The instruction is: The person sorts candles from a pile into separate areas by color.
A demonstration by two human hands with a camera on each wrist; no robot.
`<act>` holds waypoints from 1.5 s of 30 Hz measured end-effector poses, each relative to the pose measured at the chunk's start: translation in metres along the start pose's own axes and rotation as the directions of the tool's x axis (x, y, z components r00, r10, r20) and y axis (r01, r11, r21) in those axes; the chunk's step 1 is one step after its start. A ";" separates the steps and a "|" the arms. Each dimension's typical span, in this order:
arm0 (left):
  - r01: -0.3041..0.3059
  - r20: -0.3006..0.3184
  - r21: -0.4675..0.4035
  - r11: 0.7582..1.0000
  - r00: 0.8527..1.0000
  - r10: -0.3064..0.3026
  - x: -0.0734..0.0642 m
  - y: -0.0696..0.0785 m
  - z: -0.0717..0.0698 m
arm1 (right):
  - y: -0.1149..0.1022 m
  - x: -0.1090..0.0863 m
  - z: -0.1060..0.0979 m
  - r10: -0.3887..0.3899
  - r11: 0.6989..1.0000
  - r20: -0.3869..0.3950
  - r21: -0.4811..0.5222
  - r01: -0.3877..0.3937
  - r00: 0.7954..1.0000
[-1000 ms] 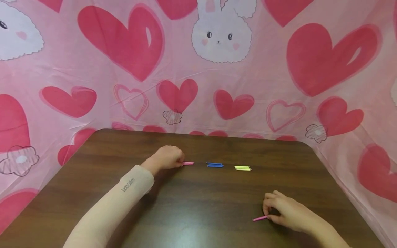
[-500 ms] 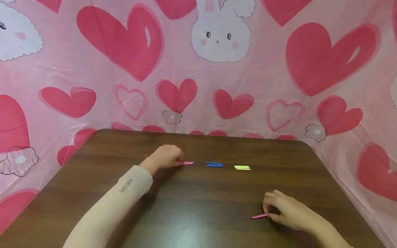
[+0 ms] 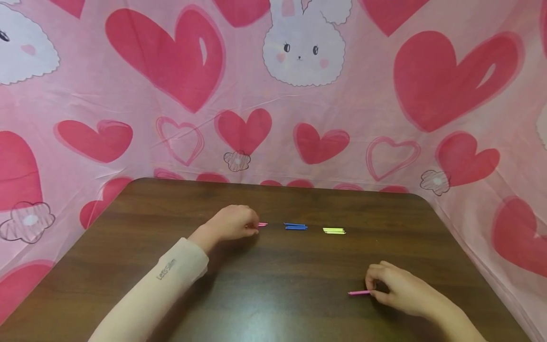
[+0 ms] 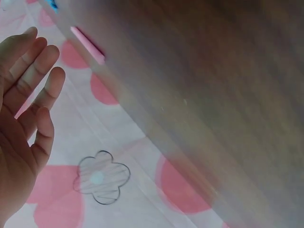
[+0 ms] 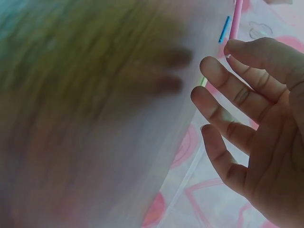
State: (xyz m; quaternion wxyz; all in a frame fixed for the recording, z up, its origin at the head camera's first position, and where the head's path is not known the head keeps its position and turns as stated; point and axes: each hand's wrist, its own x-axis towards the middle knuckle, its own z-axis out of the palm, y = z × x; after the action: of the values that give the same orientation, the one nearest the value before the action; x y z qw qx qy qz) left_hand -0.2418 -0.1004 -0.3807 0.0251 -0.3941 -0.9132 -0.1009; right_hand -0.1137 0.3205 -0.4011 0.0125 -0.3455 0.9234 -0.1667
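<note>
My left hand (image 3: 232,223) is at the pink sticks (image 3: 262,224) on the table, covering their left part in the head view. In the left wrist view its fingers are relaxed and spread, with the pink sticks (image 4: 88,45) lying apart beyond the fingertips. Nearer the front right, my right hand (image 3: 397,289) pinches one thin pink stick (image 3: 359,293) by its end, between thumb and index finger. That stick (image 5: 235,21) rises past the thumb in the right wrist view, where the other fingers are loosely bent.
Several blue sticks (image 3: 296,227) lie to the right of the pink ones, and several yellow sticks (image 3: 334,231) lie further right in the same row. Behind the brown wooden table (image 3: 273,266) hangs a pink cloth (image 3: 252,95) printed with hearts and rabbits.
My left hand has shifted slightly right and now covers more of the pink sticks. The right hand has barely moved; its pink stick lies a little higher and more level in view.
</note>
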 end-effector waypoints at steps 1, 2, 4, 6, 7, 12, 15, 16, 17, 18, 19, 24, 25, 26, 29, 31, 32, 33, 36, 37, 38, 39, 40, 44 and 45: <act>-0.025 -0.008 0.014 1.000 1.000 0.025 -0.001 0.002 0.000 | -0.001 0.001 -0.001 0.010 1.000 0.003 0.006 -0.010 1.000; -0.042 -0.012 0.024 0.999 0.999 0.042 -0.001 0.005 0.001 | -0.002 0.001 -0.002 0.021 1.000 0.007 0.014 -0.021 1.000; -0.079 -0.023 0.045 0.996 0.997 0.080 -0.002 0.010 0.002 | -0.003 0.002 -0.003 0.036 0.999 0.015 0.031 -0.037 0.999; -0.106 -0.033 0.062 0.993 0.994 0.108 -0.002 0.015 0.002 | -0.004 0.003 -0.005 0.041 0.998 0.019 0.043 -0.042 0.999; -0.113 -0.035 0.067 0.991 0.993 0.116 -0.002 0.017 0.003 | -0.005 0.003 -0.006 0.037 0.998 0.015 0.044 -0.038 0.999; -0.132 -0.034 0.066 0.989 0.990 0.135 -0.001 0.030 0.005 | -0.006 0.004 -0.007 0.009 0.999 -0.007 0.041 -0.009 1.000; -0.152 -0.033 0.064 0.986 0.987 0.154 0.000 0.038 0.007 | -0.007 0.005 -0.006 -0.001 0.999 -0.020 0.039 0.002 1.000; -0.160 -0.035 0.066 0.985 0.986 0.162 0.000 0.040 0.008 | -0.008 0.006 -0.006 -0.005 0.999 -0.026 0.039 0.006 1.000; -0.168 -0.036 0.068 0.983 0.985 0.171 0.001 0.043 0.009 | -0.009 0.007 -0.005 -0.010 0.999 -0.033 0.037 0.012 0.999; -0.176 -0.037 0.072 0.982 0.983 0.178 0.001 0.045 0.010 | -0.009 0.008 -0.005 -0.012 0.999 -0.036 0.036 0.014 0.999; -0.182 -0.038 0.073 0.981 0.982 0.186 0.002 0.048 0.010 | -0.010 0.009 -0.005 -0.014 0.999 -0.038 0.036 0.015 0.999; -0.216 -0.026 0.059 0.975 0.976 0.218 0.006 0.061 0.014 | -0.015 0.013 -0.004 -0.005 0.999 -0.029 0.050 0.007 1.000; -0.224 -0.021 0.053 0.973 0.974 0.225 0.007 0.064 0.014 | -0.015 0.014 -0.005 -0.005 0.999 -0.027 0.050 0.006 1.000; -0.231 -0.014 0.050 0.972 0.973 0.232 0.008 0.067 0.015 | -0.016 0.015 -0.005 -0.001 0.999 -0.023 0.054 0.002 1.000; -0.254 0.002 0.060 0.965 0.967 0.255 0.012 0.075 0.016 | -0.017 0.017 -0.005 0.004 0.999 -0.017 0.055 -0.003 1.000; -0.267 0.012 0.066 0.961 0.964 0.267 0.016 0.081 0.017 | -0.018 0.018 -0.005 0.001 0.998 -0.016 0.055 0.000 1.000; -0.276 0.014 0.072 0.959 0.961 0.275 0.018 0.084 0.018 | -0.019 0.018 -0.005 0.001 0.998 -0.014 0.059 0.000 1.000; -0.285 0.015 0.082 0.955 0.959 0.284 0.019 0.086 0.020 | -0.019 0.019 -0.004 -0.003 0.998 -0.017 0.059 0.004 1.000; -0.309 0.015 0.094 0.946 0.951 0.309 0.025 0.095 0.022 | -0.020 0.021 -0.004 -0.001 0.997 -0.010 0.071 0.002 1.000; -0.316 0.014 0.101 0.943 0.949 0.316 0.026 0.098 0.023 | -0.021 0.021 -0.004 0.000 0.997 -0.012 0.071 0.001 1.000; -0.322 0.013 0.104 0.941 0.946 0.323 0.028 0.100 0.024 | -0.021 0.022 -0.003 0.002 0.997 -0.012 0.073 -0.001 1.000; -0.326 0.013 0.106 0.939 0.945 0.327 0.029 0.103 0.024 | -0.022 0.023 -0.003 -0.001 0.997 -0.016 0.072 0.002 1.000; -0.331 0.015 0.103 0.938 0.944 0.331 0.031 0.106 0.024 | -0.022 0.024 -0.003 -0.001 0.997 -0.018 0.072 0.003 1.000; -0.348 0.017 0.093 0.933 0.937 0.348 0.035 0.118 0.022 | -0.025 0.028 -0.001 -0.025 0.997 -0.041 0.068 0.027 0.999; -0.352 0.016 0.093 0.932 0.936 0.352 0.036 0.120 0.023 | -0.026 0.029 -0.001 -0.027 0.997 -0.045 0.067 0.030 0.999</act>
State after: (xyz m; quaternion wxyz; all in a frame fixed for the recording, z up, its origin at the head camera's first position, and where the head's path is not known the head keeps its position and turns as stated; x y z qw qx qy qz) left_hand -0.1782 0.0104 -0.3789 0.0618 -0.5495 -0.8316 -0.0517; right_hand -0.1194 0.2838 -0.3895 0.0016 -0.3544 0.9123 -0.2054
